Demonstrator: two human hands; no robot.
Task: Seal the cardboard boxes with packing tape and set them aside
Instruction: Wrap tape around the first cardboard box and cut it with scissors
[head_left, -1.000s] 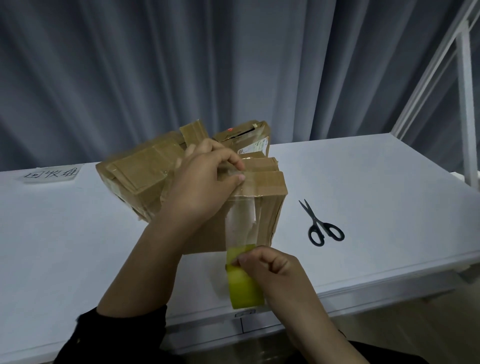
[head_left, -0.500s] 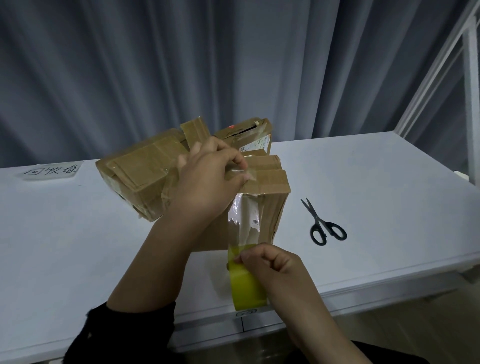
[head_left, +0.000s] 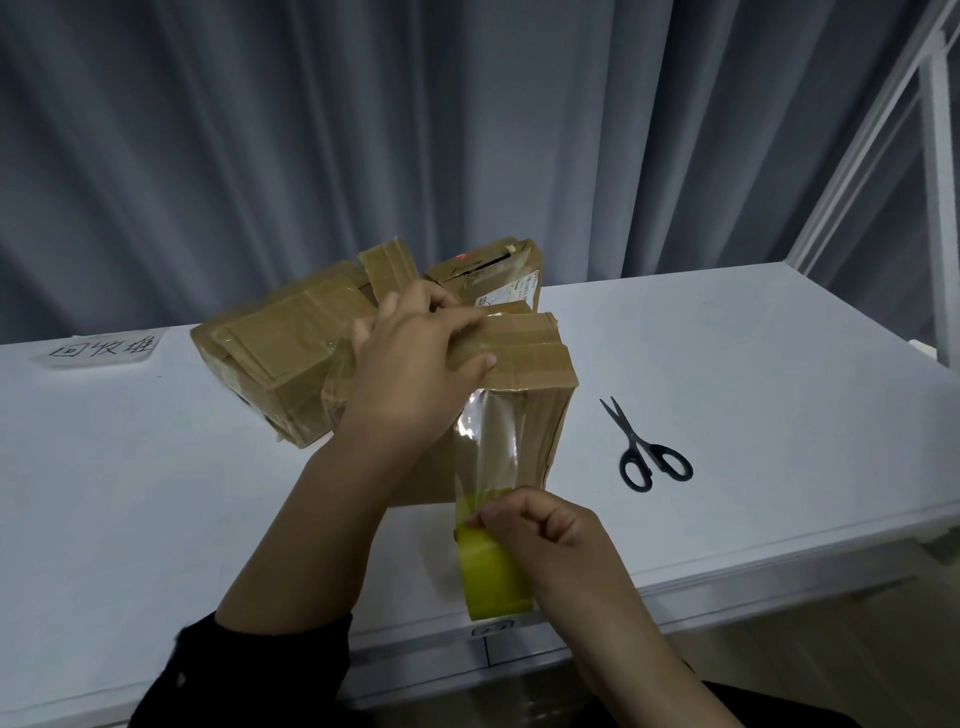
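Head view — right fingers (head_left: 501, 514) round tape roll (head_left: 493, 577)

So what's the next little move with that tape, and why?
Probably the right hand draws the tape roll lower and lays the clear strip flat on the box front. The left hand presses the strip's end on the box top, and the strip runs stretched to the roll, uncut; the scissors lie apart.
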